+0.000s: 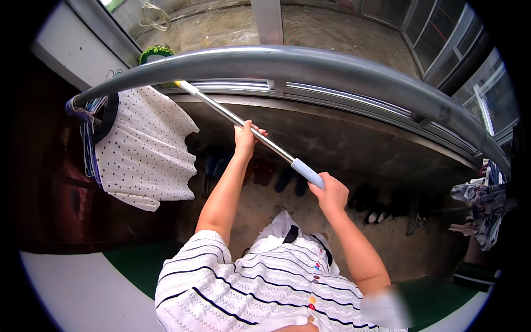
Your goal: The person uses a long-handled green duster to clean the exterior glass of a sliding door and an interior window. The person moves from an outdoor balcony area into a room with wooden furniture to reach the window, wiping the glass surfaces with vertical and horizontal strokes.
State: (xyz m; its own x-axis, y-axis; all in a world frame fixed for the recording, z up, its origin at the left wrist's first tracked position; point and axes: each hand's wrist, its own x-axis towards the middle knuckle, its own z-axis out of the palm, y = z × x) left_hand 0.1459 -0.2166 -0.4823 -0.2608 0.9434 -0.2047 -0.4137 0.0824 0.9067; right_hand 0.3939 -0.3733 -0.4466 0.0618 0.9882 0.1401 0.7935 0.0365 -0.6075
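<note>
At the far left a white dotted dress (145,149) hangs on hangers from the grey rail (310,66). The left hand (244,139) is wrapped around the metal pole (243,124) mid-shaft; the right hand (330,195) is clamped just below its pale grip (307,172). The pole looks stiff, light and slick — the padded end likely gives the surest hold.

dotted white dress (145,149) on curved rail (310,69) – shoes (287,180) below, clothes (482,205) at rt.

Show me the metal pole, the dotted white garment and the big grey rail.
metal pole (265,141), head view, bare shaft between the hands
dotted white garment (146,152), head view, middle of the fabric
grey rail (310,66), head view, top of its curve
</note>
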